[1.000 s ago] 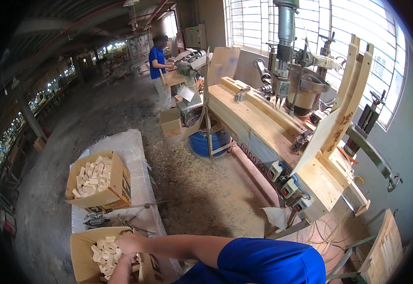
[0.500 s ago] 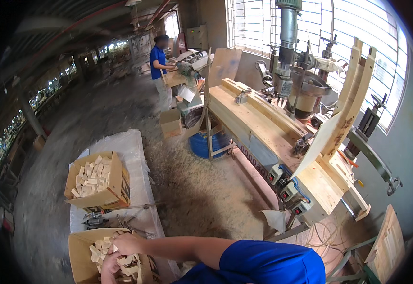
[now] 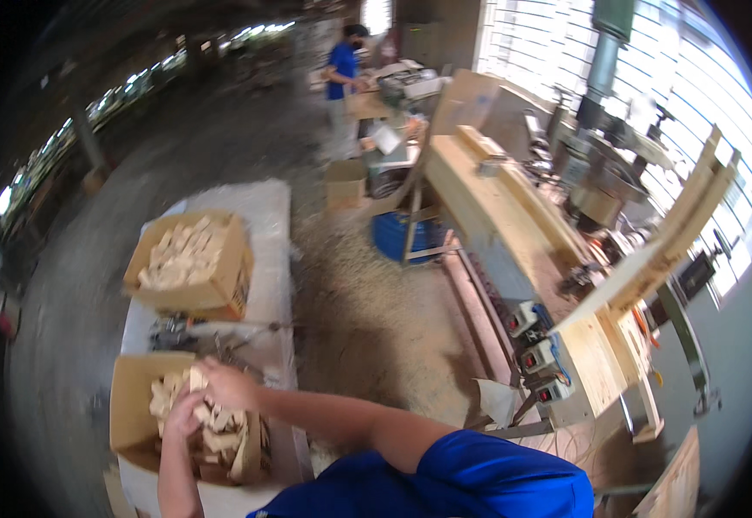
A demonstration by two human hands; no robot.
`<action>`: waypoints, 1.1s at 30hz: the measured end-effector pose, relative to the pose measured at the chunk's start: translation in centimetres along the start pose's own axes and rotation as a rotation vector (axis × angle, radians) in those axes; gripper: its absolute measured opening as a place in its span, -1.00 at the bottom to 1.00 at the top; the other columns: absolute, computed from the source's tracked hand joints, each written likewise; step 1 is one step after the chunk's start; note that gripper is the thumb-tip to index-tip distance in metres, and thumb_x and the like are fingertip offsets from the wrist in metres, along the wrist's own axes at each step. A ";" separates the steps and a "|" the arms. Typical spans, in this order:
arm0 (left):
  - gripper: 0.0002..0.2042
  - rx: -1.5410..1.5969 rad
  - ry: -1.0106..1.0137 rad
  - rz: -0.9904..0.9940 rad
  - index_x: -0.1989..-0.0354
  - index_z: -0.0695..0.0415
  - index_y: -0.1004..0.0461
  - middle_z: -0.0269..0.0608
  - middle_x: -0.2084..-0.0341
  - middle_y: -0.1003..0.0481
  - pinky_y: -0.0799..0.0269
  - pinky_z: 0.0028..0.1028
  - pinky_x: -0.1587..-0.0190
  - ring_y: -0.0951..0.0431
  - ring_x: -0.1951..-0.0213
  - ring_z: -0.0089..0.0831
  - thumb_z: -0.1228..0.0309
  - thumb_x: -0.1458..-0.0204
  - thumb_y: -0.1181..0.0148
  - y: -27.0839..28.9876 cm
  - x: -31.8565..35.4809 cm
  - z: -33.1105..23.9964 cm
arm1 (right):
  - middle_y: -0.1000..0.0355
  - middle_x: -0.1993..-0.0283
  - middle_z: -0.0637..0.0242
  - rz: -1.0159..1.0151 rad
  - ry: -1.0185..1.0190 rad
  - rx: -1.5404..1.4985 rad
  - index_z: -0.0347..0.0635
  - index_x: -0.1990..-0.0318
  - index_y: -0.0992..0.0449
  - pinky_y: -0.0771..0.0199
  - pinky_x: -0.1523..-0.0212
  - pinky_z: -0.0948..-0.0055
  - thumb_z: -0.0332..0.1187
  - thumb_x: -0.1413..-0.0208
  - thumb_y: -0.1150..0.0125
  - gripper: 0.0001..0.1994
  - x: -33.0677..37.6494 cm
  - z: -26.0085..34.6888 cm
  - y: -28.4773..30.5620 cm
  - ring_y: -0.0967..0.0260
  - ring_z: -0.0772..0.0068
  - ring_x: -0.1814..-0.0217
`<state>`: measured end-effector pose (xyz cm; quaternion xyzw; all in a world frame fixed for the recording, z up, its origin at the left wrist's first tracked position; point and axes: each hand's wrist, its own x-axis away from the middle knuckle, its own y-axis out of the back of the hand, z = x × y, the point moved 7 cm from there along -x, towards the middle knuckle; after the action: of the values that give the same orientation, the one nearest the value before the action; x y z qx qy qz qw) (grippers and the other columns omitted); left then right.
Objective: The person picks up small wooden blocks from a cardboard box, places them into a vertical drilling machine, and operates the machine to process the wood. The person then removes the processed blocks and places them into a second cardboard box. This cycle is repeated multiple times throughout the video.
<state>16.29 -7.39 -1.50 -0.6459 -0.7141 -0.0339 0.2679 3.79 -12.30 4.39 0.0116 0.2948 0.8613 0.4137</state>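
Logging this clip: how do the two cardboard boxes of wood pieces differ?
The near box has both hands in it, left hand and right hand among its wood pieces; the far box is untouched. The near box's flap hangs open toward the left; the far box shows no spread flap. The far box looks heaped fuller. Both are brown cardboard on the white-covered table.

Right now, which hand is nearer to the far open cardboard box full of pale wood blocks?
The right hand. It reaches over the near box's far edge, toward that far cardboard box; the left hand sits lower, among the near box's blocks.
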 end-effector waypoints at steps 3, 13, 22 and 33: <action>-0.53 0.022 -0.109 0.086 -0.12 0.15 -0.25 -0.22 0.11 -0.43 -0.48 -0.40 0.11 -0.48 0.11 -0.40 0.61 0.05 0.02 -0.4 -0.4 -0.7 | -0.36 0.04 -0.07 -0.005 0.165 -0.084 -0.22 -0.03 -0.33 -0.31 -0.07 0.20 -0.46 0.13 -0.14 -0.54 -0.4 0.0 0.5 -0.30 -0.03 -0.04; -0.67 0.013 -0.020 0.095 0.02 0.08 -0.36 -0.33 0.24 -0.47 -0.49 -0.45 0.28 -0.49 0.27 -0.53 0.37 -0.03 -0.20 1.0 1.8 -1.4 | -0.26 -0.08 -0.14 0.059 0.124 -0.043 -0.24 -0.20 -0.15 -0.34 -0.04 0.17 -0.44 0.11 -0.15 -0.38 -0.4 0.7 -1.1 -0.31 -0.12 -0.03; -0.62 0.022 -0.107 0.157 -0.03 0.15 -0.37 -0.31 0.13 -0.49 -0.44 -0.52 0.11 -0.51 0.17 -0.55 0.45 0.01 -0.22 0.7 1.2 -1.9 | -0.20 0.03 0.10 -0.010 0.105 -0.050 -0.25 -0.13 -0.24 -0.43 0.18 0.38 -0.51 0.16 -0.23 -0.40 -0.4 0.9 -0.4 -0.39 0.27 0.23; -0.73 -0.064 0.065 0.145 0.10 0.05 -0.43 -0.43 0.32 -0.50 -0.47 -0.56 0.40 -0.52 0.32 -0.66 0.37 0.00 -0.20 -0.3 1.9 -0.2 | -0.24 -0.01 0.07 -0.003 0.143 0.001 -0.20 -0.14 -0.23 -0.36 0.02 0.19 -0.44 0.21 -0.31 -0.35 0.3 1.1 -0.7 -0.27 -0.03 -0.03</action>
<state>16.00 -5.81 -0.48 -0.7028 -0.6547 -0.0582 0.2721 4.36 -11.15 4.87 -0.0501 0.3241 0.8591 0.3929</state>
